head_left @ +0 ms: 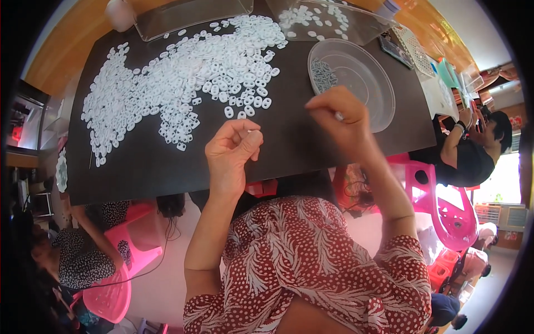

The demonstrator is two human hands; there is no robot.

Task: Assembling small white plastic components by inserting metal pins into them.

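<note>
A broad heap of small white plastic pieces, oval with two holes, spreads over the dark table. My left hand is closed at the near edge of the table, thumb against curled fingers, with a speck of white showing at the fingertips. To its right, above the table, my right hand is closed too. A small whitish piece shows inside its bent fingers, and the fingertips are blurred. Just beyond that hand, a round clear plastic tray holds a small pile of grey screws.
Clear bins stand along the far edge, one with white pieces in it. A phone and a perforated white tray lie at the far right. Pink plastic chairs and other people sit on both sides of the table.
</note>
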